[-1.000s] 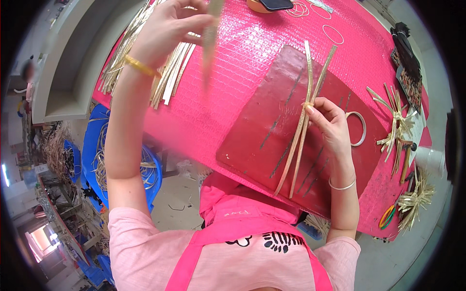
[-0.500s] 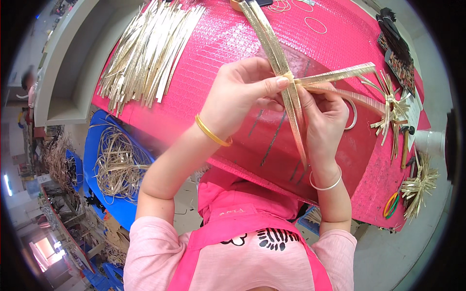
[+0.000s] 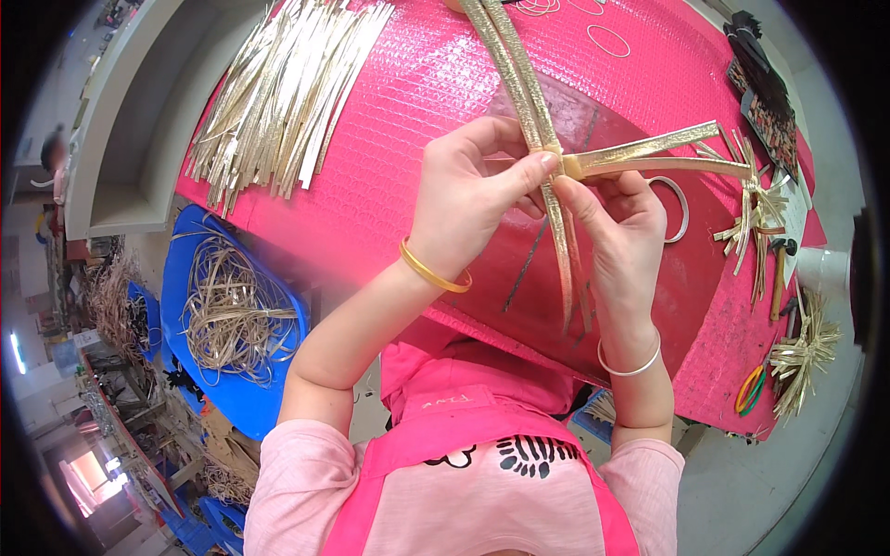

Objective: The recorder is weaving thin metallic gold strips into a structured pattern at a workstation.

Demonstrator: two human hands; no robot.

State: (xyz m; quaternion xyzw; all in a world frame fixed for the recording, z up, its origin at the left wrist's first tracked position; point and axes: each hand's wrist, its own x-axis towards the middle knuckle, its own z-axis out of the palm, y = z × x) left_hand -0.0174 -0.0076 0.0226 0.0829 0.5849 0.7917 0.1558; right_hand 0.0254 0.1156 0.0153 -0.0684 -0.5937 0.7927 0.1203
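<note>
A: Item one, left hand (image 3: 475, 190)?
B: Pinched closed, thumb over fingers, on the lengthwise gold strips (image 3: 508, 57). Held where they cross the other pair, presumably so neither strip slides.

A: Item two, right hand (image 3: 619, 218)?
B: Also closed, on the base of the sideways gold strips (image 3: 654, 146), by a pale gold wrap (image 3: 572, 167). Thumb tips nearly meet, likely to steady one joint from both sides. Tips of the rear fingers: hidden, cannot tell.

A: Location of both pairs?
B: Above the dark red board (image 3: 649, 301), which lies along the near edge of the pink surface (image 3: 399, 148); a close working position, it seems.

A: Remaining stock?
B: Pile of gold strips (image 3: 287, 102), by the left edge, lying roughly lengthwise, perhaps for easy picking. Tied gold bundle (image 3: 762, 206) and hammer (image 3: 777, 287), by the right edge, outside the hands' space.
</note>
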